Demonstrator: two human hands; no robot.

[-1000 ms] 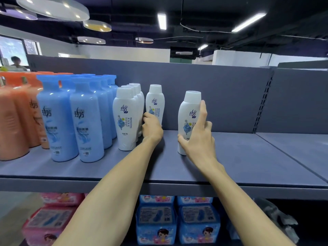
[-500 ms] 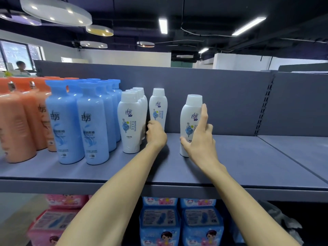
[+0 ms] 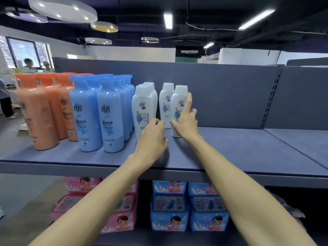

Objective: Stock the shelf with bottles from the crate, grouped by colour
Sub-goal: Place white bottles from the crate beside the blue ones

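Risk: right hand (image 3: 186, 121) only loosely cups white bottle (image 3: 179, 110) upright on shelf (image 3: 248, 153) beside white row, left hand (image 3: 152, 137) curled, holding nothing; sideways nudge could topple it into neighbours

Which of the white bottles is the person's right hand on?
The rightmost white bottle, standing in front of the lone white bottle. The right hand holds its side, forefinger up; the other white bottles stand further left, untouched by it.

Shelf (image 3: 248, 150) bare right of white bottles (image 3: 179, 110); blue bottles (image 3: 99, 114), orange bottles (image 3: 42, 114) crowd left.
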